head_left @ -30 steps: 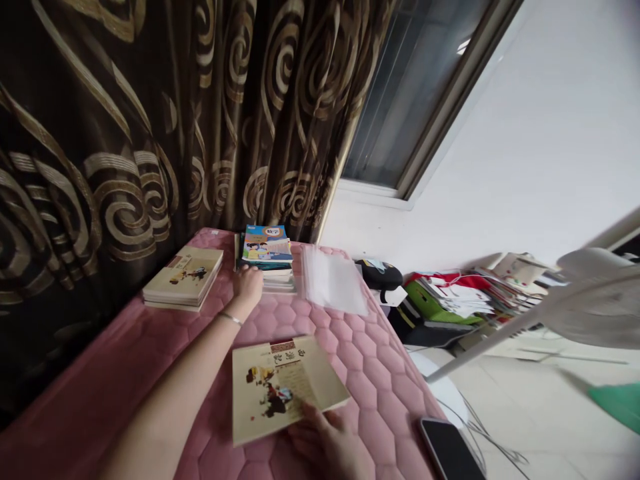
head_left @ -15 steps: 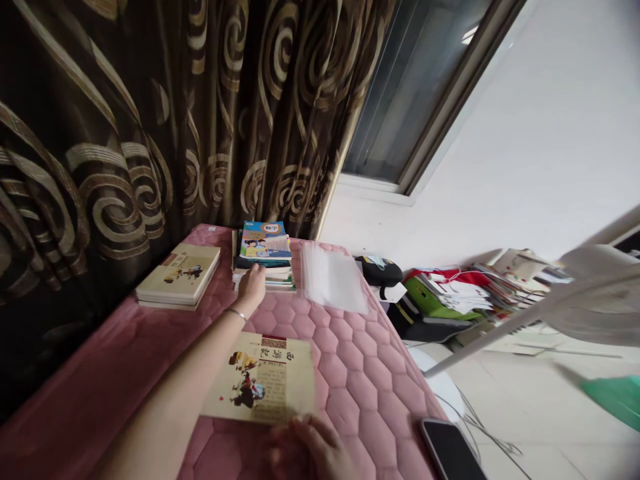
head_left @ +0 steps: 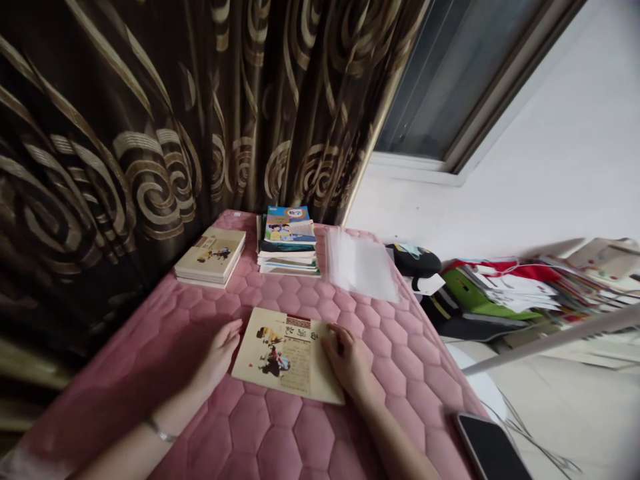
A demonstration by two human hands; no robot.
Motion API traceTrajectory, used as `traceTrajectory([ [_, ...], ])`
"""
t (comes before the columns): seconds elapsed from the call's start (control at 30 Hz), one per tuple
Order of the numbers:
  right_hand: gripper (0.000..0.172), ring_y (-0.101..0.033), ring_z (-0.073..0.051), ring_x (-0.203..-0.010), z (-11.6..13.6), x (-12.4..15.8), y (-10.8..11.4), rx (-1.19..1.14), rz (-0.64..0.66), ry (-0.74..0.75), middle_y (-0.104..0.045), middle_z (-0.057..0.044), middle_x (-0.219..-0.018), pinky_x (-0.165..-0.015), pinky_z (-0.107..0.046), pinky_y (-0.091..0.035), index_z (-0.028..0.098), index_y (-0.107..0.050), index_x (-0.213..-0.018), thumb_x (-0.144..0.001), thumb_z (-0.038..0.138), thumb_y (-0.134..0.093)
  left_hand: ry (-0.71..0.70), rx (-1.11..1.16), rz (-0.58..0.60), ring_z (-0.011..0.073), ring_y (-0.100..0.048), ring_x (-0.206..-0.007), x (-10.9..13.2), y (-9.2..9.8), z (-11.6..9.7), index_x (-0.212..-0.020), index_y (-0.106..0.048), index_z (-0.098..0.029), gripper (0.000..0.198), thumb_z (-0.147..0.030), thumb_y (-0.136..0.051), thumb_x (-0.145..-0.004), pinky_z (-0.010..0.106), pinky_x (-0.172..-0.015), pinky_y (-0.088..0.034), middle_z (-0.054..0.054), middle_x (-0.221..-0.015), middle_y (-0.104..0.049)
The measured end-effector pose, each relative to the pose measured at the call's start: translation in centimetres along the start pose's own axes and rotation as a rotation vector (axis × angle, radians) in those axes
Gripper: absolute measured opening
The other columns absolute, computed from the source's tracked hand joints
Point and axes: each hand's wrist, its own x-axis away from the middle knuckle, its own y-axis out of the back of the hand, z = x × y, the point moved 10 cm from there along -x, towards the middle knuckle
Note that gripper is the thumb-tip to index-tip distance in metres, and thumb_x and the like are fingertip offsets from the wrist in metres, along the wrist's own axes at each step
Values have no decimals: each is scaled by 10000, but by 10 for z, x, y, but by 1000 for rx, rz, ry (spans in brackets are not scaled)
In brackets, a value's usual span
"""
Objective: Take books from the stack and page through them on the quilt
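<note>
A cream-coloured book (head_left: 275, 353) with cartoon figures and Chinese characters on its cover lies on the pink quilted surface (head_left: 280, 433). My left hand (head_left: 217, 357), with a bracelet at the wrist, is beside the book's left edge. Its fingers are stretched out and hold nothing. At the opposite edge, my right hand (head_left: 347, 363) has its bent fingers and thumb closed on the book's upper right side. How far the fingers reach under the cover is hidden.
Farther back stand a stack of similar cream books (head_left: 213, 257), a pile of mixed books (head_left: 287, 250) with a blue one on top, and translucent plastic sheets (head_left: 363, 267). A phone (head_left: 490, 447) lies at the right edge. Beyond are bags, papers and a white pole (head_left: 545, 340).
My left hand has drawn back from the mixed book pile to the book's left side. My right hand has moved from its near edge to its right edge. The view has shifted.
</note>
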Motion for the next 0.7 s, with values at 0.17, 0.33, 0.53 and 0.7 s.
traceTrajectory([
  [0.17,340,-670,-253,-906,1,-3,3,28,-4,-71,-719,-100,-973,-814,-365,-534,176,-677,-1046,-797,359,-537,57,55,69,267,-495,-1275,29,-10,13,-1265,-555,-168,571,-429,-594,-758,414,-1079,-385,113,-1368,-554],
  [0.33,320,-685,-223,-807,-4,-3,6,-80,-52,-151,-729,-72,-906,-713,-322,-549,186,-644,-1033,-766,352,-584,25,-38,102,261,-462,-1303,24,-17,14,-1290,-527,-163,577,-398,-560,-765,420,-1117,-329,107,-1408,-514],
  [0.53,260,-669,-214,-769,-5,-1,11,-31,-136,-153,-718,-64,-857,-691,-319,-533,185,-641,-904,-748,389,-602,-87,-183,83,242,-471,-1297,27,-19,8,-1273,-534,-178,512,-361,-504,-796,416,-1114,-335,101,-1393,-530],
  [0.7,233,-677,-213,-754,-4,-2,12,-54,-140,-149,-725,-62,-841,-680,-315,-532,193,-637,-883,-766,387,-584,-112,-298,84,250,-515,-1255,29,-21,2,-1295,-508,-149,527,-365,-434,-820,427,-1084,-377,126,-1364,-552],
])
